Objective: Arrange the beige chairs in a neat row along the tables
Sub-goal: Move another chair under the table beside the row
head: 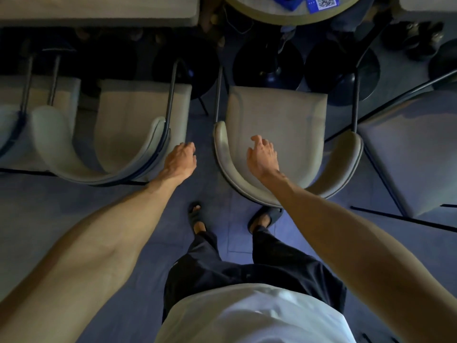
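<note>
Four beige chairs sit in a row across mid frame, all facing the benches at top. At the left edge the far-left chair [10,134] is only partly in view; the left chair [138,115] is just beside it, seat front toward the long bench [99,11] in upper left. In centre frame the middle chair [277,112] is parted from the left chair by a narrow strip of floor [74,201]. It faces the round bench [267,9] at top centre, w/ its seat front near the dark round bases [269,68] under that bench. At the right edge the right chair [408,149] is turned at an angle vs. the others, its frame close to the middle chair's right side. The person's left hand [181,158] is over the gap btwn left & middle chairs, right by the end of the left chair's curved backrest. Its fingers bend down out of sight, so can't tell if its grip has the backrest or is just near it. The right hand [262,157] hovers over the middle chair's backrest curve & rear of seat, fingers loose & spread, grip released, nothing in it. On the round bench lie blue cards [319,2], one w/ a QR code. A third bench [430,6] shows at upper right. Bottom centre: white shirt, dark trousers, slippers [265,216], just behind the middle chair.
</note>
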